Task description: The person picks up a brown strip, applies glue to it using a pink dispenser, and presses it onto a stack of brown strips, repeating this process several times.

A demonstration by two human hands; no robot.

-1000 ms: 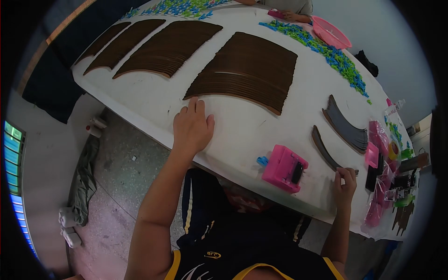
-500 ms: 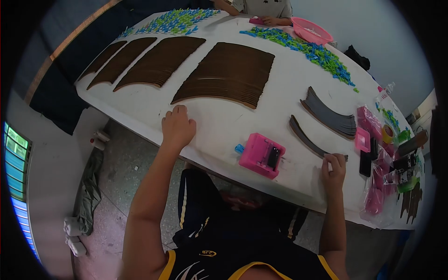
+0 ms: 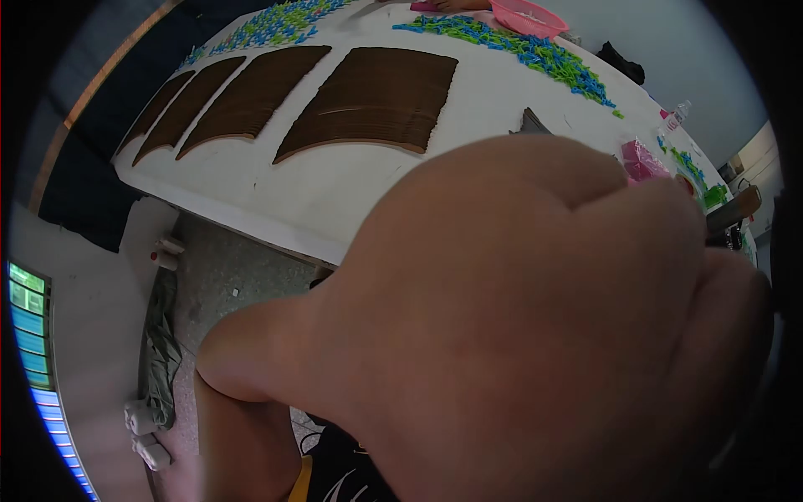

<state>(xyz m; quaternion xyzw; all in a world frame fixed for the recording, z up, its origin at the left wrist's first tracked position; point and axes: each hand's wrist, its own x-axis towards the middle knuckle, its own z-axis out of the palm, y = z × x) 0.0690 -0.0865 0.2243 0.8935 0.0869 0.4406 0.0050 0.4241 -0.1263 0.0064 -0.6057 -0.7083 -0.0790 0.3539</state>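
Note:
My left hand (image 3: 502, 284) is raised right in front of the camera and fills the middle and right of the view. Its fingers are too close and blurred to make out, so whether it holds anything is hidden. The bent left forearm (image 3: 259, 347) comes in from the lower left. I cannot see my right hand. Behind the raised hand, the tip of a dark curved strip stack (image 3: 531, 123) shows; the pink box-like device is covered. Farther off lies a wide brown ribbed panel (image 3: 368, 100) on the white table (image 3: 326, 192).
More brown panels (image 3: 255, 96) lie at the left. Blue and green small pieces (image 3: 535, 54) are spread along the far side, near a pink basket (image 3: 531, 18). Another person's hand (image 3: 460, 5) is at the far edge. Pink packets (image 3: 642, 161) lie at the right.
My left hand has left the table's near edge and come up close to the camera. It now covers the pink device and the place where my right hand was. The view has shifted slightly.

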